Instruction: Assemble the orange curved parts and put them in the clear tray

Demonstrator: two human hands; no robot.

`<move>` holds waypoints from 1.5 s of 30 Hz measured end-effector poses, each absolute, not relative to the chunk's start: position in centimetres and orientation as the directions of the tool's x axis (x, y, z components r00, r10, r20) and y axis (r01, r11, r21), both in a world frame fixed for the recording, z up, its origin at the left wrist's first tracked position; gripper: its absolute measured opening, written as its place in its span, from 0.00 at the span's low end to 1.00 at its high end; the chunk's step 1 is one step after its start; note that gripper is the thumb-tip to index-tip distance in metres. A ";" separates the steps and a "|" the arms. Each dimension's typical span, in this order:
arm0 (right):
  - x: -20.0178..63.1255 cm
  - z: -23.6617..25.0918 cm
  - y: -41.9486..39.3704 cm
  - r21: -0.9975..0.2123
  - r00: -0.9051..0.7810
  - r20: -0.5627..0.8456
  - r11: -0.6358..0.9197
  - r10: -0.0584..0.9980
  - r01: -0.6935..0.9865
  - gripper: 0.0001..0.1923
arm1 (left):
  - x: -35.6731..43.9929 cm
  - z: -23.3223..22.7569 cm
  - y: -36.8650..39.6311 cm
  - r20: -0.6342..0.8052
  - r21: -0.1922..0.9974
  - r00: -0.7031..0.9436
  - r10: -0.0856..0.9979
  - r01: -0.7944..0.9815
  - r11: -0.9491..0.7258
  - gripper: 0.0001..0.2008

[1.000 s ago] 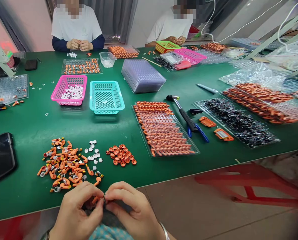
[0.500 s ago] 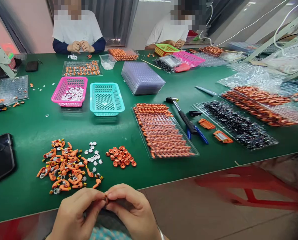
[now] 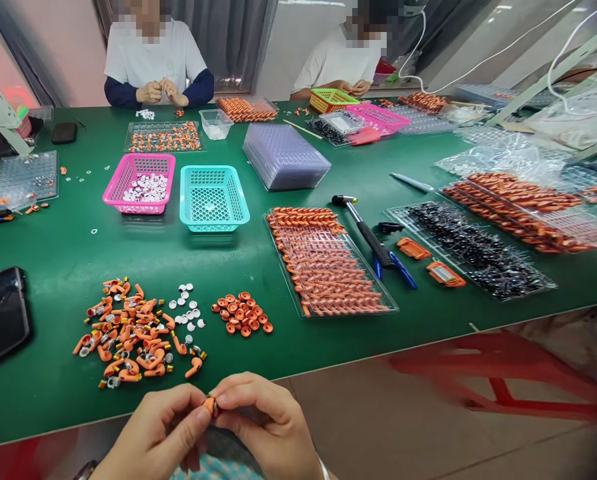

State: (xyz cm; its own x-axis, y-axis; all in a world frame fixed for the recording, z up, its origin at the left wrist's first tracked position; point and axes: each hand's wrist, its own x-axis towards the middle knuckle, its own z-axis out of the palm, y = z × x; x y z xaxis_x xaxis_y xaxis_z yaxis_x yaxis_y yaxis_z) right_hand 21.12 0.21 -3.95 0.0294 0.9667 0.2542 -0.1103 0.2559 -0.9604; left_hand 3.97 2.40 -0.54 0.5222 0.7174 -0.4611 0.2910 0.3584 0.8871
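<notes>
No brand, label or writing is showing clearly enough to read on anything in view.

The left hand (image 3: 151, 437) is rising from the bottom edge, palm turned inward, its fingers (image 3: 191, 408) curling in and pressing together on a small orange piece (image 3: 209, 404). The right hand (image 3: 268, 427) is meeting it from the other side, knuckles up, its fingers (image 3: 238, 395) likewise pinching the same piece, so both hands are touching at the fingertips. The piece is sitting between the two hands, just off the near edge of the green surface (image 3: 68, 260), above the person's lap.

On the surface just beyond the hands, a heap of orange hooked parts (image 3: 131, 333) is lying to the left, a scatter of white discs (image 3: 188, 312) beside it, then a small cluster of orange rings (image 3: 242, 312). Farther right a clear tray of orange parts (image 3: 328, 267) is lying flat, with a hammer (image 3: 365, 230) next to it. Behind them a pink basket (image 3: 139, 181) and a teal basket (image 3: 213, 197) are standing side by side. A dark phone (image 3: 1, 313) is lying at the far left.
</notes>
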 end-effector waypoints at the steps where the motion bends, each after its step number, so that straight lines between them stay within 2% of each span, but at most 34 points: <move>1: 21.1 -4.0 0.2 -0.961 0.030 0.252 0.254 0.967 -0.107 0.04 | 4.0 -0.3 2.3 -0.444 0.893 0.533 0.720 0.332 0.305 0.24; 5: 21.2 -4.1 0.1 -0.959 0.035 0.264 0.266 0.964 -0.096 0.05 | 4.0 0.0 2.1 -0.372 0.896 0.554 0.745 0.424 0.132 0.22; 19: 21.2 -4.2 -0.3 -0.956 0.022 0.252 0.252 0.968 -0.152 0.07 | 3.9 -0.1 2.2 -0.159 0.863 0.606 0.779 0.469 -0.189 0.16; 27: 21.2 -4.2 -0.6 -0.954 0.034 0.262 0.264 0.964 -0.143 0.09 | 4.1 0.4 2.2 -0.296 0.912 0.585 0.755 0.408 0.042 0.20; 35: 21.3 -3.9 -0.4 -0.962 -0.001 0.238 0.236 0.971 -0.137 0.07 | 3.9 0.4 2.2 -0.237 0.894 0.585 0.776 0.444 -0.061 0.19; 45: 21.4 -4.1 -1.1 -0.942 0.003 0.336 0.336 0.942 -0.021 0.12 | 4.1 -0.1 1.8 -0.256 0.918 0.591 0.765 0.397 0.001 0.21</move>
